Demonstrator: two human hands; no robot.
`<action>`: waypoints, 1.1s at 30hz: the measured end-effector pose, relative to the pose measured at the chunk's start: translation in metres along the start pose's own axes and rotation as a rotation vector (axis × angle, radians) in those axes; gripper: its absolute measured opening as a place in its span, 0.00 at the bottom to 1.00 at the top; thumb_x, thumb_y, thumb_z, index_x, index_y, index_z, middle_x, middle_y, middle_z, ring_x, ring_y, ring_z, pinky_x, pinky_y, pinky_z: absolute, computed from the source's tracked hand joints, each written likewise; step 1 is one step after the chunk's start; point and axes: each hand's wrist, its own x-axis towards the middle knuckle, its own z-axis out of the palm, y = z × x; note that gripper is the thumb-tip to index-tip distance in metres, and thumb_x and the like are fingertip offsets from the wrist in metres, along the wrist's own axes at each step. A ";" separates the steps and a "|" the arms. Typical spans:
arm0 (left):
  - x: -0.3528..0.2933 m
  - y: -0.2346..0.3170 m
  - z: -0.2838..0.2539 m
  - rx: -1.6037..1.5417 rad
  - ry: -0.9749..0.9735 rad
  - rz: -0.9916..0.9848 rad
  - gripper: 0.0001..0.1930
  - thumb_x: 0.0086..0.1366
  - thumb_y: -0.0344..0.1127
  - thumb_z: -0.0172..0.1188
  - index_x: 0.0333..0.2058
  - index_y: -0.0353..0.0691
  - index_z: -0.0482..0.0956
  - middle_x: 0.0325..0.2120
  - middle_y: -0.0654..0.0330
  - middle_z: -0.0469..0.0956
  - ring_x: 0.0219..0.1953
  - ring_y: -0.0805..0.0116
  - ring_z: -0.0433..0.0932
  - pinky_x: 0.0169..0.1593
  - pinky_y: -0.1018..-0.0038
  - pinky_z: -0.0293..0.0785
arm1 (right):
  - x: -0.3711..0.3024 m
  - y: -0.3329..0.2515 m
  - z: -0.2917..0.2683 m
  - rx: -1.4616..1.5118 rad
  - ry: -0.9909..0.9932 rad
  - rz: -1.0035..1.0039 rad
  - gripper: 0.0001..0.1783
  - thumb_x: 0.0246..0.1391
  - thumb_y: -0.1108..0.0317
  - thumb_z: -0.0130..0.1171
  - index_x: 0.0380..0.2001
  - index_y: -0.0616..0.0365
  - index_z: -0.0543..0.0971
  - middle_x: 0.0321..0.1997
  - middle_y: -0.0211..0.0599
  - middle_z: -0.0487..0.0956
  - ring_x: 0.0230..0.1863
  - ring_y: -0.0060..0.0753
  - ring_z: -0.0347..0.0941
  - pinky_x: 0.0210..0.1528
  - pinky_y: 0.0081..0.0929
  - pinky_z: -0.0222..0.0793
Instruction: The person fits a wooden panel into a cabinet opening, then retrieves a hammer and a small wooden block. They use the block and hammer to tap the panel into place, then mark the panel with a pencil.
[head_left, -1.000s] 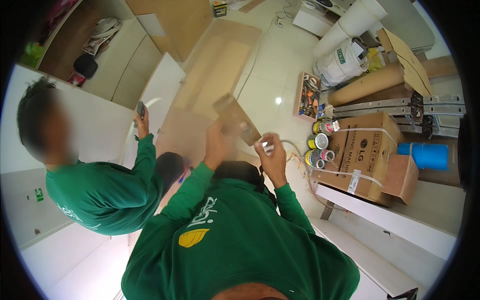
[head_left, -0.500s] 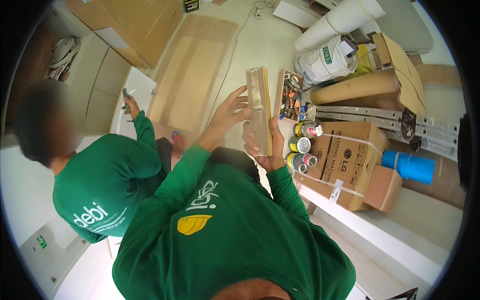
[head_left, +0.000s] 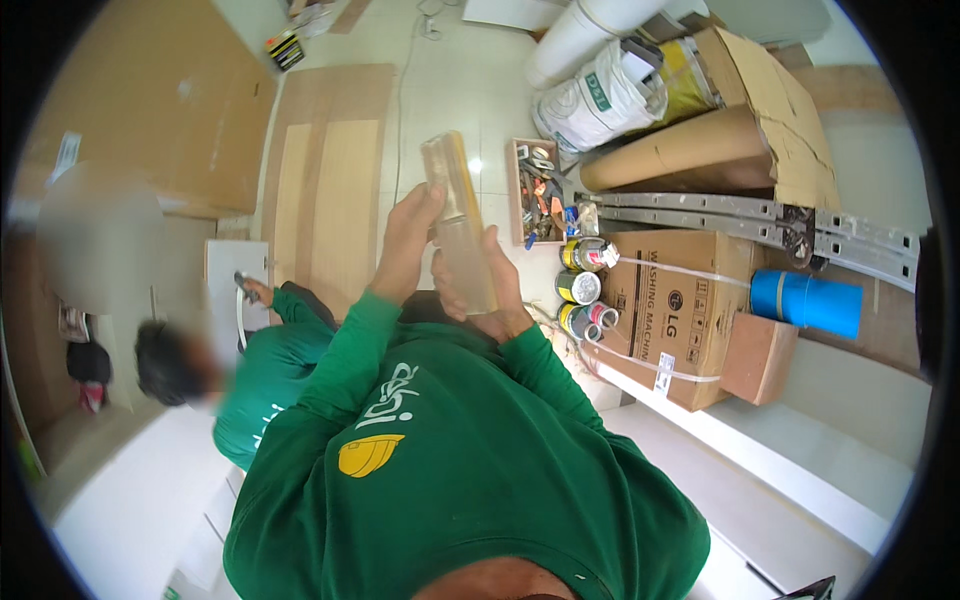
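Observation:
Before my chest I hold a long, flat, grey-brown rectangular block [head_left: 468, 250] with a yellowish edge and a seam across its middle. It looks like a sanding block, but blur hides the exact kind. It is tilted, its far end leaning left. My right hand [head_left: 505, 290] grips the near end, with the thumb along one side and the fingers round the other. My left hand [head_left: 408, 235] is closed against the block's left edge near the middle; its fingertips are partly hidden.
At right lie a wooden tool tray [head_left: 517, 190], several cans [head_left: 578, 288], a big carton [head_left: 640, 310], a blue pipe [head_left: 805, 303] and a metal ladder [head_left: 690, 207]. To the left, a co-worker in green [head_left: 265, 365] handles a tool over a white panel [head_left: 225, 258]. A cardboard sheet [head_left: 330, 180] covers floor ahead.
The block has swung left and tilted. My left hand, earlier beside it with fingers apart, now takes its left edge. The view has shifted, and the co-worker appears lower and leaning forward.

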 end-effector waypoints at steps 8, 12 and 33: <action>0.140 0.016 0.046 0.024 -0.026 -0.062 0.22 0.83 0.47 0.59 0.63 0.36 0.75 0.42 0.62 0.83 0.32 0.78 0.81 0.28 0.82 0.79 | 0.094 -0.112 -0.060 0.059 -0.041 -0.007 0.43 0.75 0.24 0.37 0.63 0.55 0.71 0.35 0.36 0.75 0.21 0.26 0.72 0.18 0.27 0.71; 0.216 0.020 0.085 -0.007 0.026 -0.151 0.22 0.83 0.49 0.59 0.64 0.39 0.75 0.46 0.63 0.83 0.41 0.76 0.81 0.45 0.76 0.83 | 0.137 -0.192 -0.098 -0.152 0.068 -0.028 0.39 0.77 0.30 0.45 0.66 0.56 0.68 0.37 0.41 0.78 0.25 0.38 0.79 0.24 0.37 0.76; 0.553 -0.365 -0.065 0.330 0.254 -1.046 0.15 0.77 0.41 0.58 0.55 0.39 0.75 0.38 0.49 0.85 0.34 0.56 0.88 0.38 0.59 0.86 | 0.282 -0.121 -0.712 -1.187 1.196 0.204 0.16 0.64 0.63 0.69 0.52 0.54 0.83 0.40 0.47 0.90 0.46 0.56 0.88 0.52 0.52 0.80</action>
